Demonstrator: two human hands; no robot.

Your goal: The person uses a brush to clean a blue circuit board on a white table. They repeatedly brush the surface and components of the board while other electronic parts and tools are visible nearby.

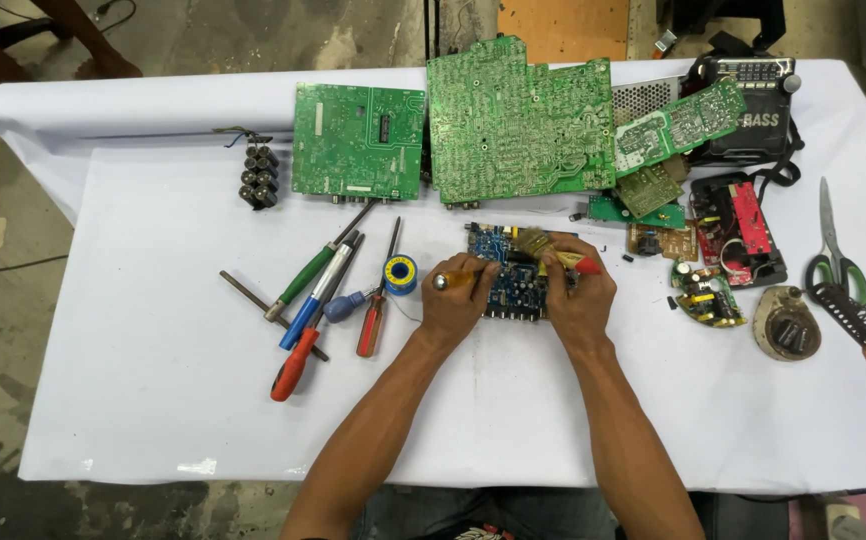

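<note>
A small blue circuit board (509, 262) lies on the white cloth-covered table (153, 400), just in front of me. My left hand (460, 297) rests on the board's left side and is closed around a tool with a yellow handle and a metal end cap (443, 281). My right hand (575, 290) is on the board's right side and grips a small paintbrush with a red and yellow handle (565, 260). Its bristles (529, 240) lie over the board's top edge.
Left of the board lie several screwdrivers (315, 300) and a solder spool (400, 273). Large green circuit boards (513, 120) sit at the back, beside a battery pack (259, 177). On the right are small boards (705, 292), a black radio (753, 110), scissors (833, 250) and a soldering iron stand (858, 320).
</note>
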